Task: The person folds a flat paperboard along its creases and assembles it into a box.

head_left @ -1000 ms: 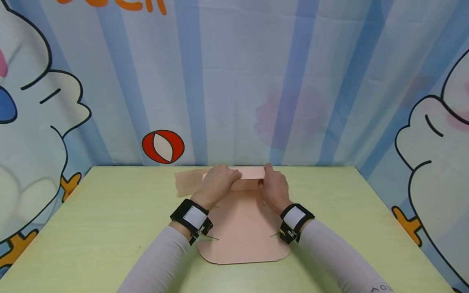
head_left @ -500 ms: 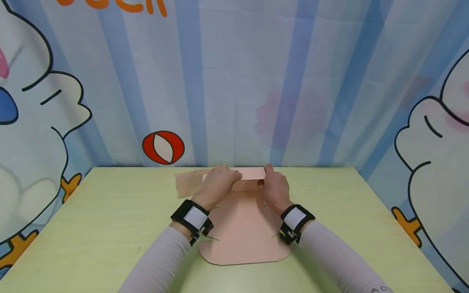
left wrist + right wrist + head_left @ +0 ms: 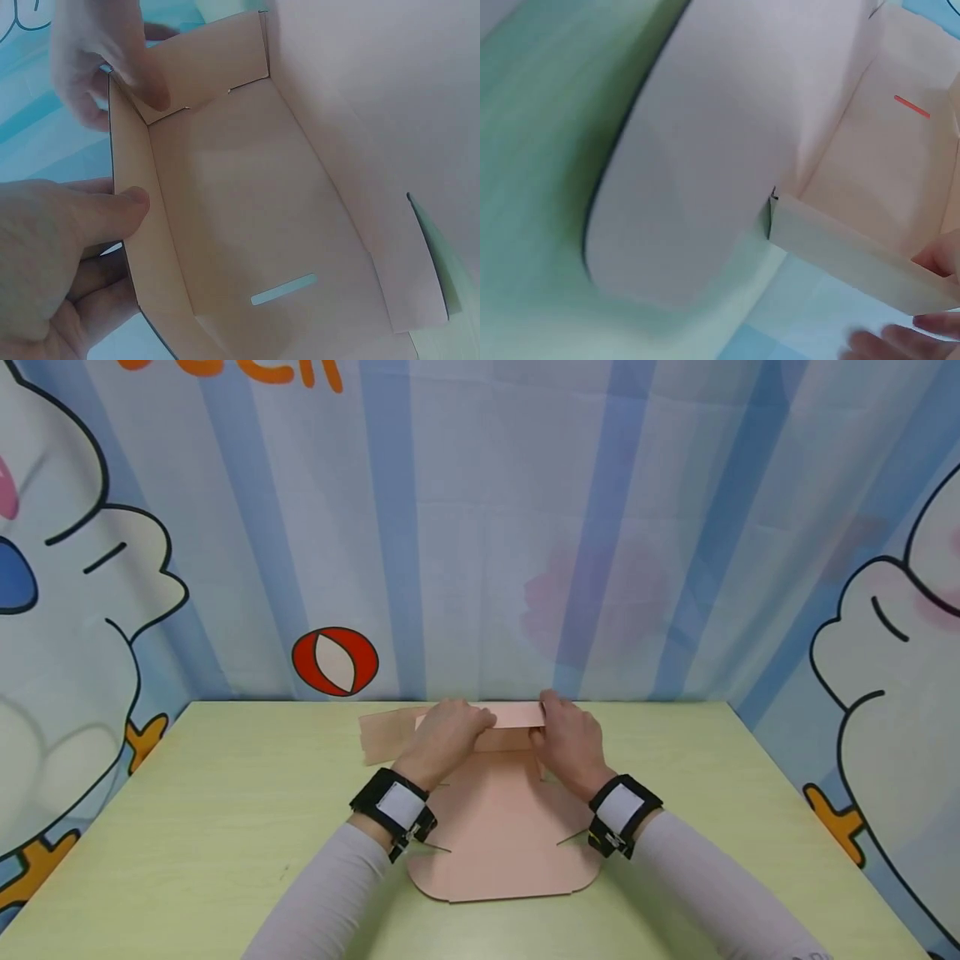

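Observation:
A partly folded pinkish-brown cardboard box (image 3: 502, 835) lies on the table, its wide rounded panel flat toward me. At the far end, a shallow tray part has raised walls. My left hand (image 3: 447, 739) grips its far wall (image 3: 139, 169), thumb inside and fingers outside in the left wrist view. At the right corner, my right hand (image 3: 573, 745) pinches the folded end wall (image 3: 214, 60), thumb inside the tray. The right wrist view shows that end wall (image 3: 847, 244) upright, with fingers beyond it. A narrow slot (image 3: 283, 289) cuts through the tray floor.
On the left of the box a side flap (image 3: 384, 737) sticks out unfolded. Slits run into both edges of the wide panel. The pale green table (image 3: 247, 810) ends at a printed blue curtain (image 3: 480, 527) just behind the box.
My right hand and forearm have shifted slightly to the right, with the wrist turned outward. The left hand and the box stay nearly where they were.

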`<act>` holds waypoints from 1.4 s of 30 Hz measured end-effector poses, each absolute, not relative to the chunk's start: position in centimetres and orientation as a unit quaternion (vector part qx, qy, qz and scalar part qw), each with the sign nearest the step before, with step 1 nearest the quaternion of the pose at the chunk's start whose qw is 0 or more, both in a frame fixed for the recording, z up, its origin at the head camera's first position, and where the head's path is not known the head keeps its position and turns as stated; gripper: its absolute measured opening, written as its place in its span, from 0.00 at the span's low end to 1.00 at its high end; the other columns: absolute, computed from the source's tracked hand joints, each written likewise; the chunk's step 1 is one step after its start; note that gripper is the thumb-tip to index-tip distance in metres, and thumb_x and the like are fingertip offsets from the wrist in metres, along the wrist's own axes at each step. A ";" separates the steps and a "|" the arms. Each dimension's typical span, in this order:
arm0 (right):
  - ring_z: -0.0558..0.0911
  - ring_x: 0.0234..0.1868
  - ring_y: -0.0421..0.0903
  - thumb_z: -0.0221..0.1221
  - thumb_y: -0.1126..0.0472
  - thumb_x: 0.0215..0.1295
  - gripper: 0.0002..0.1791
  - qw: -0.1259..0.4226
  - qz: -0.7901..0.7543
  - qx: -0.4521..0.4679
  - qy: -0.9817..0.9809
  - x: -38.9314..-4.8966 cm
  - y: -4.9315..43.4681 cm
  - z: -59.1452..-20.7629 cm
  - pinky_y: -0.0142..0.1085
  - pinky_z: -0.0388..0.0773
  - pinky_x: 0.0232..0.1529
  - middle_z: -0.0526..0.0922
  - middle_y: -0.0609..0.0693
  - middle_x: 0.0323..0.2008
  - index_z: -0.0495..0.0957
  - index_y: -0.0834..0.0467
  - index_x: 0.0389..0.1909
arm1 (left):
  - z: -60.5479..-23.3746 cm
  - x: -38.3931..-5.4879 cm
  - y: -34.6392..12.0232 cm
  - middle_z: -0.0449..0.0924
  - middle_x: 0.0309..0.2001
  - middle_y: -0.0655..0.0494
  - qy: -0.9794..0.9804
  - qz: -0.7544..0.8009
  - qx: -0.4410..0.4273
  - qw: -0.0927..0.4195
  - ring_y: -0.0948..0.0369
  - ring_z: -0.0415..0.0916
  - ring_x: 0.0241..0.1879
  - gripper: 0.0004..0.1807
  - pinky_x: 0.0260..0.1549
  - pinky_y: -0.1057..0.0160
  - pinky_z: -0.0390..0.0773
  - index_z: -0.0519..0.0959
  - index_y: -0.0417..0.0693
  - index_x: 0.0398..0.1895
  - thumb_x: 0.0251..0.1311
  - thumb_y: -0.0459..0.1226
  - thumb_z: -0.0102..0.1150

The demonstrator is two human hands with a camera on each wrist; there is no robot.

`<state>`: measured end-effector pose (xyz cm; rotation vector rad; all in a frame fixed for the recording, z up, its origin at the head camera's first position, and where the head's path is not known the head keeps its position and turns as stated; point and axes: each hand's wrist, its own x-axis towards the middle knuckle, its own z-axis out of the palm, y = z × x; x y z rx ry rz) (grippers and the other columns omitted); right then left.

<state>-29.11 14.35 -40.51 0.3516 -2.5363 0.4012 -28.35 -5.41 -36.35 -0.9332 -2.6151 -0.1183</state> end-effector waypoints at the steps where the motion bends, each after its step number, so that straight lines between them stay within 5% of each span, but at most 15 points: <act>1: 0.83 0.29 0.53 0.63 0.66 0.58 0.09 0.291 0.140 0.154 -0.934 -29.1 14.4 -40.4 0.44 0.81 0.25 0.85 0.56 0.34 0.77 0.60 0.40 | -36.4 -28.4 -5.4 0.67 0.14 0.61 -0.925 -0.042 -0.331 0.181 0.67 0.63 0.18 0.14 0.21 0.70 0.57 0.80 0.51 0.23 0.60 0.25 0.60; 8: 0.83 0.49 0.51 0.61 0.69 0.64 0.09 0.318 0.115 0.312 -0.888 -29.3 14.5 -40.2 0.41 0.83 0.49 0.87 0.52 0.45 0.84 0.57 0.43 | -36.4 -28.4 -5.6 0.76 0.17 0.59 -0.925 -0.052 -0.329 0.183 0.65 0.71 0.19 0.11 0.22 0.71 0.61 0.83 0.51 0.27 0.60 0.26 0.60; 15: 0.85 0.50 0.49 0.66 0.68 0.61 0.14 0.309 0.077 0.322 -0.892 -29.2 14.6 -40.0 0.40 0.84 0.48 0.88 0.51 0.46 0.85 0.56 0.48 | -37.0 -27.9 -5.6 0.82 0.22 0.57 -0.930 -0.052 -0.306 0.196 0.62 0.79 0.24 0.08 0.27 0.68 0.76 0.85 0.50 0.37 0.66 0.30 0.58; 28: 0.86 0.50 0.49 0.68 0.70 0.56 0.17 0.307 0.059 0.314 -0.897 -29.2 15.1 -40.0 0.41 0.84 0.48 0.88 0.51 0.47 0.85 0.57 0.47 | -37.9 -27.9 -8.2 0.73 0.20 0.58 -0.930 -0.078 -0.270 0.236 0.65 0.68 0.22 0.10 0.25 0.71 0.70 0.77 0.53 0.24 0.60 0.32 0.65; 42: 0.85 0.51 0.50 0.66 0.68 0.60 0.15 0.306 0.065 0.333 -0.889 -29.4 15.1 -39.9 0.41 0.84 0.48 0.88 0.51 0.48 0.85 0.56 0.49 | -38.8 -28.4 -8.2 0.77 0.20 0.57 -0.911 -0.110 -0.293 0.270 0.64 0.71 0.22 0.05 0.27 0.69 0.76 0.83 0.50 0.28 0.59 0.32 0.67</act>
